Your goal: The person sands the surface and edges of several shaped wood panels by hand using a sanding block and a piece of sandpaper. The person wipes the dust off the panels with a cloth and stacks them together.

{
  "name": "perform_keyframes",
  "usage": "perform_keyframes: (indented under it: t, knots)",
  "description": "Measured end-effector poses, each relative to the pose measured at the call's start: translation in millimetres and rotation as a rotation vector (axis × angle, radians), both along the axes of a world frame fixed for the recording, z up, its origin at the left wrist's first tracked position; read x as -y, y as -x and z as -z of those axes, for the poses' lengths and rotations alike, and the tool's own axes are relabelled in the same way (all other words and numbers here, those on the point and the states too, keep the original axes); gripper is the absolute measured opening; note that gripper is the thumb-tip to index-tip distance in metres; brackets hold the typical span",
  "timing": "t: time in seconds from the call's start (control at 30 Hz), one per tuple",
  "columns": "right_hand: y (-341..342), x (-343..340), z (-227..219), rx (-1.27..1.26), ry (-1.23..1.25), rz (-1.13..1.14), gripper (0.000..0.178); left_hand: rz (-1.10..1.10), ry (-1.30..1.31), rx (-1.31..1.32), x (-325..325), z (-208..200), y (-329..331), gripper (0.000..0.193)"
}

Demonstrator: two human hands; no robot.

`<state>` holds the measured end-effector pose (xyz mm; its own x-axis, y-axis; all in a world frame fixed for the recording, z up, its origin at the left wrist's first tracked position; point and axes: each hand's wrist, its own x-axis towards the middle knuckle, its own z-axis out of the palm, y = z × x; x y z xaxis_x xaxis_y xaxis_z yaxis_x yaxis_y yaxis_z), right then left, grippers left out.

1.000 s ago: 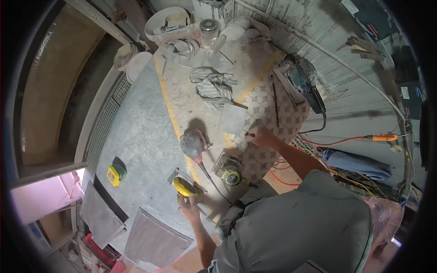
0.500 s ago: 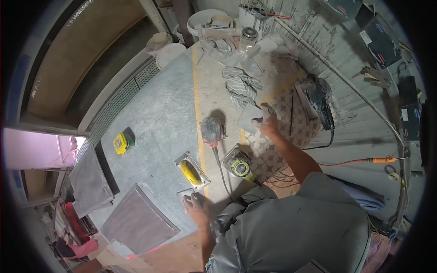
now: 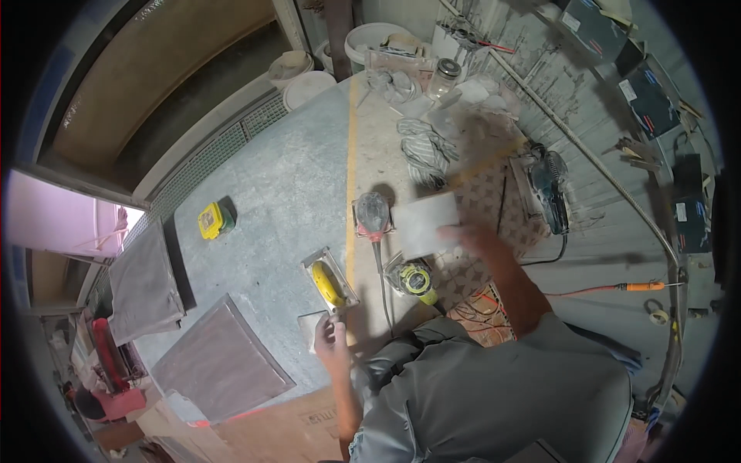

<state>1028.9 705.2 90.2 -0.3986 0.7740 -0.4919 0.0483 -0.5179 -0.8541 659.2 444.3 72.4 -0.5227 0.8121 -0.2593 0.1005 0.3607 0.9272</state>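
Near: left hand point(image 3: 332, 345), fingers bent, at a small grey sheet point(image 3: 308, 327) and the near end of a yellow-handled sanding block point(image 3: 328, 284); whether it grips either, cannot tell. Middle, well apart from it: right hand point(image 3: 480, 238), blurred, closed on the right edge of a pale square sheet point(image 3: 424, 224), thin, flat, matte, above the tabletop point(image 3: 266, 201). Handling advised: even edge hold, no creasing, clear of the dusty, rounded sander point(image 3: 372, 211) just left and the lime-and-black sander point(image 3: 415, 279) nearer. Far: striped cloth point(image 3: 422, 147), soft, crumpled; clear jar point(image 3: 444, 79), cylindrical, lidded.
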Motion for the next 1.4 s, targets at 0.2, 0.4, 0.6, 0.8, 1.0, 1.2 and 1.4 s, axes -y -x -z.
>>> perform_keyframes:
  t: [0.2,0.4,0.6,0.8,1.0,1.2,1.4]
  knots:
    - [134,69,-31,-0.282,-0.042,-0.384,0.059,0.086,-0.237,0.375,-62,-39,-34,0.037]
    - [174,98,-29,-0.438,0.095,-0.307,0.057,-0.044,-0.308,0.472,-41,-53,-11,0.027]
    - [167,147,-11,-0.642,0.454,-0.189,0.053,-0.114,-0.27,0.667,7,-52,-26,0.022]
    - [184,228,-14,-0.449,0.366,-0.334,0.053,-0.031,-0.188,0.665,87,-12,-13,0.028]
    - [215,277,-38,-0.154,-0.205,-0.713,0.054,0.027,-0.058,0.536,134,2,19,0.016]
    - [300,344,-17,0.046,-0.224,-0.619,0.064,-0.049,-0.135,0.485,191,54,75,0.019]
    - [428,377,62,0.354,-0.886,-0.51,0.063,-0.438,-0.026,-0.583,293,58,310,0.027]
